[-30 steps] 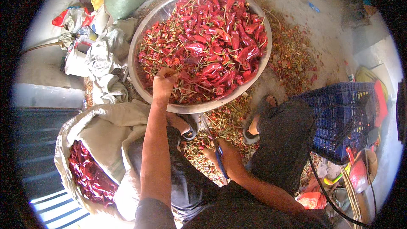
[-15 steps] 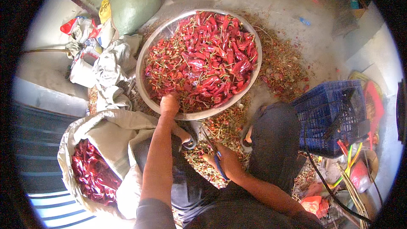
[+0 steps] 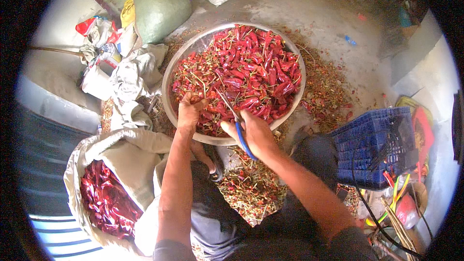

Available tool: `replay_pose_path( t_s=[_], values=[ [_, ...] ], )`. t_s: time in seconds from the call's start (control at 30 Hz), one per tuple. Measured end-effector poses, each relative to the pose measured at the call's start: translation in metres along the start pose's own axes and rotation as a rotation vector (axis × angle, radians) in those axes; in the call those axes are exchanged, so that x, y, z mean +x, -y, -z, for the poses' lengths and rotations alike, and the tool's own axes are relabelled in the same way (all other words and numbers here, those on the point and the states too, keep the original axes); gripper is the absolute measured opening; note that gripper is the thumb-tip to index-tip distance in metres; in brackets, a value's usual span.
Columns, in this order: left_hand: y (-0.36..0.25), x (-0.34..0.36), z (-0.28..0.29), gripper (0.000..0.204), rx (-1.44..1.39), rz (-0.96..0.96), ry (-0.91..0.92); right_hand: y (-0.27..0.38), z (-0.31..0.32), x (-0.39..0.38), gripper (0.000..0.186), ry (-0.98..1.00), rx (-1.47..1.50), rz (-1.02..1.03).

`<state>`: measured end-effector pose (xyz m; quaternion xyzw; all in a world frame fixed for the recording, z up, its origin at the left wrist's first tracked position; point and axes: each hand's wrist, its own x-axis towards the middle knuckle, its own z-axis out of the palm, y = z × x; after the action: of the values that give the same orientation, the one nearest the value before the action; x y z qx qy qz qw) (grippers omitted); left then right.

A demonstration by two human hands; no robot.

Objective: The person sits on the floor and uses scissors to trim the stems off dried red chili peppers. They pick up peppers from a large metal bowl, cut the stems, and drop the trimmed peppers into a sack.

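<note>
Red chillies (image 3: 270, 65): filling the basin (image 3: 212, 140), stalks (image 3: 188, 78) crowding its left edge. Left hand (image 3: 190, 110): my fingers are hovering clenched above the near-left edge; around what, I cannot tell. Scissors (image 3: 240, 134): my right hand (image 3: 257, 134) is grasping them, blades pointing over the near edge, presumably for working close. Sack (image 3: 137, 157): gaping at my left, probably for easy reach, containing more chillies.
</note>
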<state>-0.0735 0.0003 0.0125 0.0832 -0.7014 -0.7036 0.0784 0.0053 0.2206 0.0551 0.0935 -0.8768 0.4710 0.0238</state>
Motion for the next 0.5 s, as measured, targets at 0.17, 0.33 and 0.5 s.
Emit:
replay_pose_path(
  t_s=[0.17,0.33,0.5],
  values=[
    [-0.017,-0.005,-0.021,0.013,-0.146,0.066,-0.005,-0.013,0.017,0.053,0.062,0.250,-0.168,-0.023],
    [-0.028,0.004,-0.019,0.019,0.170,0.168,0.008,-0.011,0.023,0.065,0.056,0.270,0.020,-0.113],
    [0.001,0.038,-0.004,0.012,0.024,0.178,-0.110,-0.035,0.015,0.087,0.058,0.081,0.189,-0.142]
  ],
)
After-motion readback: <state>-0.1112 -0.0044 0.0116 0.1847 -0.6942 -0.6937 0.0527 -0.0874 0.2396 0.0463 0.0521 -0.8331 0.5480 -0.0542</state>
